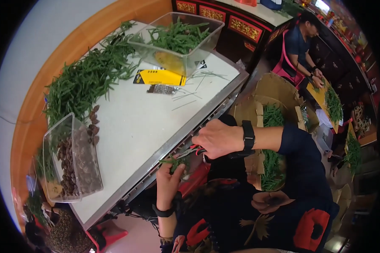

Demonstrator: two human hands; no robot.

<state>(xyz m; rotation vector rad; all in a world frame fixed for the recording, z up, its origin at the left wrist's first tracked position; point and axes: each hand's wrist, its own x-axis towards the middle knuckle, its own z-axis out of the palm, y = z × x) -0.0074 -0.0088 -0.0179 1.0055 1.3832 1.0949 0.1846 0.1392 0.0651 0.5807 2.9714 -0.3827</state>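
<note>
At the near edge of the white table, my right hand (218, 138) is closed round red-and-black handled pliers (197, 149), their jaws pointing left. Just below the jaws, my left hand (168, 184) pinches a small green sprig (178, 162) between thumb and fingers. The tips of the pliers are close to the sprig; whether they touch it I cannot tell. Farther back on the table lie thin wire pieces (185, 100), a small clear packet (164, 89) and a yellow-and-black card (159, 77).
A clear bin of green sprigs (179, 40) stands at the back, beside a long heap of greenery (84, 82). At left, another clear bin (86, 168) holds brown pine cones. Cardboard boxes (259, 90) with greenery stand right. Beyond, a person (302, 48) works at another table.
</note>
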